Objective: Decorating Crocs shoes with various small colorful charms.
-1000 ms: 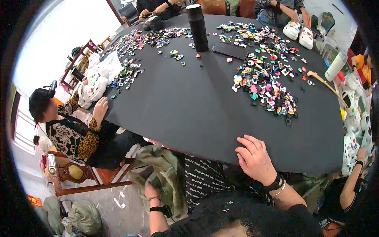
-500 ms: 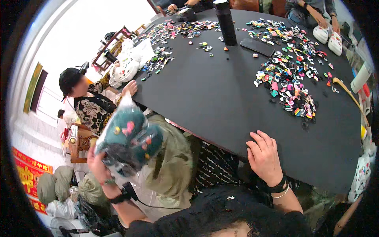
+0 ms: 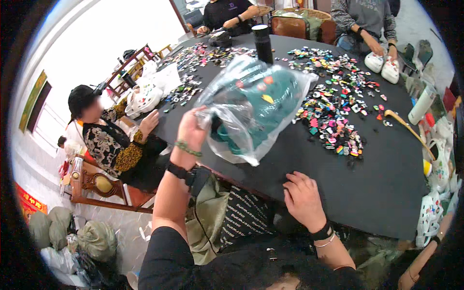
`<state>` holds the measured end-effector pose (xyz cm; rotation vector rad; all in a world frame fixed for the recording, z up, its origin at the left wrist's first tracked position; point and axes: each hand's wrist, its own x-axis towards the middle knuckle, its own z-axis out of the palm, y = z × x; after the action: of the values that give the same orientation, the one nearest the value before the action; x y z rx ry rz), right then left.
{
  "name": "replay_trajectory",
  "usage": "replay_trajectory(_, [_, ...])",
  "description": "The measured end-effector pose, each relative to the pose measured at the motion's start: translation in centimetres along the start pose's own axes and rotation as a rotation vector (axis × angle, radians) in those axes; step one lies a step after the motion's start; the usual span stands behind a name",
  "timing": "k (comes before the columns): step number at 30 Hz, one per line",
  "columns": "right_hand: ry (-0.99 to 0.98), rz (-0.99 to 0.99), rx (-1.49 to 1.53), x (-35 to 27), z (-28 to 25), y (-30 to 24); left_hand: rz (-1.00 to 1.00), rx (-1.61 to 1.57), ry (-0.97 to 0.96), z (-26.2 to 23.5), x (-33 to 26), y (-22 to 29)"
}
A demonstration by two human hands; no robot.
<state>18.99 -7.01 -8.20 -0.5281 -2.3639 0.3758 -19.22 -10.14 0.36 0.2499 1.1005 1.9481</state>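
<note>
My left hand (image 3: 192,131) grips the gathered side of a clear plastic bag (image 3: 238,115), fingers closed on the film, and holds it over the near part of the table. Dark green clogs (image 3: 278,113) with orange and yellow charms show through the bag. My right hand (image 3: 304,200) lies palm down at the table's near edge, fingers extended and holding nothing. Beyond the bag, to its right, spreads a big heap of small colourful shoe charms (image 3: 333,113).
Behind the bag stands a black cylinder (image 3: 263,46). Another charm pile (image 3: 203,55) covers the far left of the dark table (image 3: 382,193). A wooden stick (image 3: 408,126) lies at right. At far right, a person's hands touch white clogs (image 3: 390,70); another person sits at left.
The bagged clogs have swung up and right, from beside the table to over it, in my left hand. My right hand stays at the table edge.
</note>
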Motion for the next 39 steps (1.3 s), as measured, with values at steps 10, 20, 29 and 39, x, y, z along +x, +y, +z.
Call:
replay_trajectory(10, [-0.054,0.016,0.03,0.3,0.4,-0.2,0.06,0.255,-0.116,-2.3,-2.9,-1.5])
replay_trajectory(20, [-0.117,0.051,-0.078,1.0,0.9,-0.5,0.543,1.275,0.627,-27.3,-8.1,-8.7])
replay_trajectory(29, [-0.141,0.073,0.005,1.4,0.1,-1.1,-0.224,1.734,0.38,-56.3,-18.5,-26.3])
replay_trajectory(39, [-0.165,0.087,-0.183,0.4,1.1,-0.5,-0.857,0.259,0.271,-30.1,-17.7,-28.3])
